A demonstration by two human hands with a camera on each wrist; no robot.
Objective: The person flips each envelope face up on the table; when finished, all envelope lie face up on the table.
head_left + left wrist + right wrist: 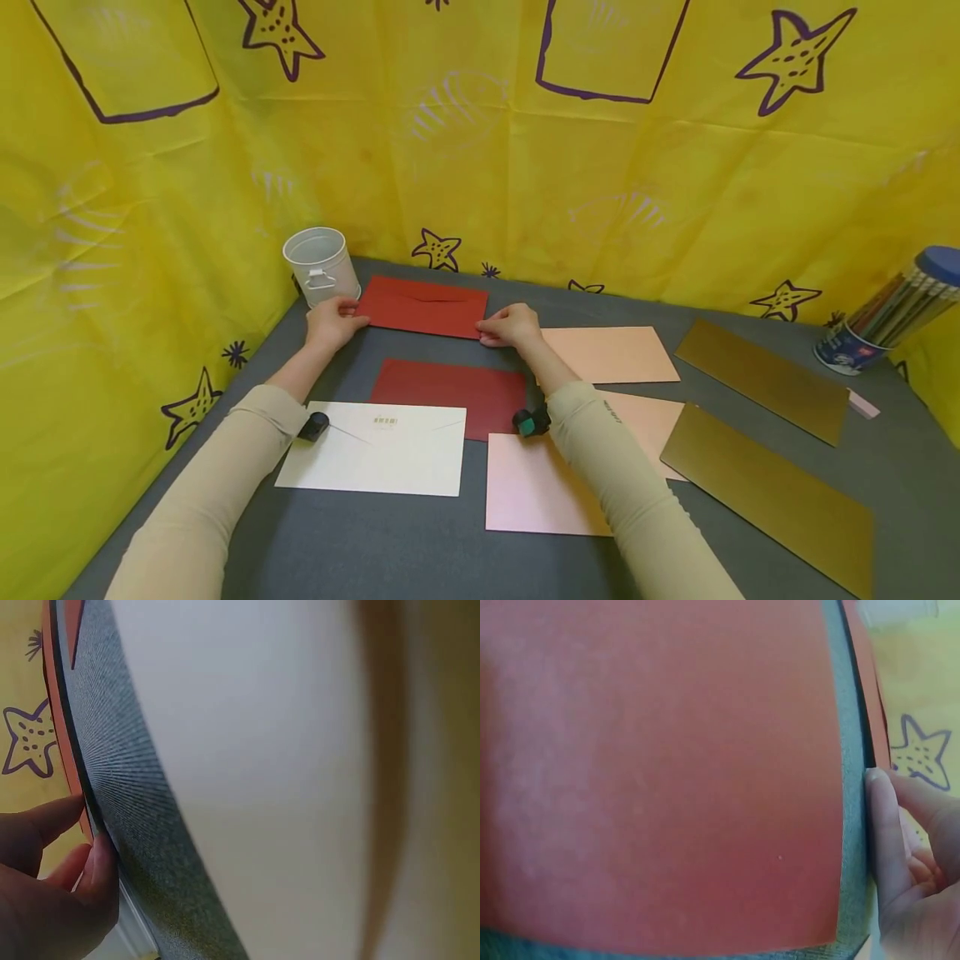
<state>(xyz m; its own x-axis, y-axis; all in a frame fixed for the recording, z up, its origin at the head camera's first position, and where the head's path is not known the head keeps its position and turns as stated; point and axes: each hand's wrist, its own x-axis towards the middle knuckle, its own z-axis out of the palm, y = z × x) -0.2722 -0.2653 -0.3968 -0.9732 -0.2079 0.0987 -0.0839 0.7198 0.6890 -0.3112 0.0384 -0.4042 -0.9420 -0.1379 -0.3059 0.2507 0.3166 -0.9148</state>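
A bright red envelope (423, 310) with a flap line lies at the back left of the grey table, between both hands. My left hand (333, 323) pinches its left near corner, and my right hand (513, 325) pinches its right near corner. In the left wrist view, thumb and fingers of the left hand (60, 877) meet at the red edge. The right hand (919, 862) does likewise in the right wrist view. Just nearer lies a darker red envelope (450, 385), partly covered by a white envelope (397, 458) under the left forearm.
A white metal bucket (322, 267) stands beside the left hand. Peach envelopes (611, 354) and a pink envelope (536, 492) lie around the right forearm. Two gold envelopes (765, 379) lie farther right, near a small pale block (864, 404) and a pencil cup (847, 348). Yellow cloth (465, 167) hangs behind.
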